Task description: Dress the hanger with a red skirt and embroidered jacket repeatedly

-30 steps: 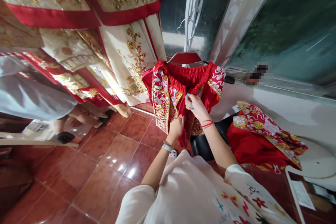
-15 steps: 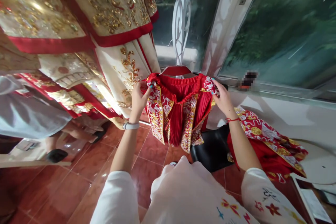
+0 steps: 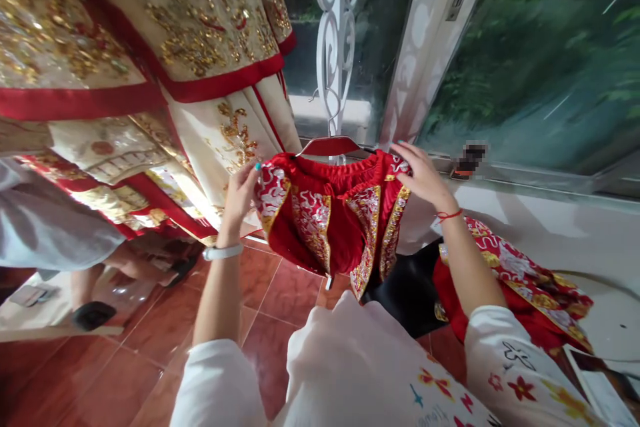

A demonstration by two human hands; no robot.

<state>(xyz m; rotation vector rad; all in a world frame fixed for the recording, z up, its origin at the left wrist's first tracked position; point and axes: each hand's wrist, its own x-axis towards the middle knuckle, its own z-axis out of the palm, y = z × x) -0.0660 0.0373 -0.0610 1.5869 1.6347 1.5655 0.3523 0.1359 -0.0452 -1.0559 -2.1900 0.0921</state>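
A small red embroidered garment hangs on a red hanger hooked on a white scrollwork grille. My left hand pinches the garment's left shoulder edge, fingers closed on the cloth. My right hand rests over the right shoulder, fingers curled on the fabric. The garment is stretched wide between both hands, its gold and white panels facing me.
Large cream and gold robes with red trim hang close on the left. Another red embroidered garment lies over a black chair at the right. A person's legs in black shoes stand at the left on red floor tiles.
Both hands moved up from the garment's front middle to its two shoulders and pulled it wider. The front panels, bunched before, now hang spread.
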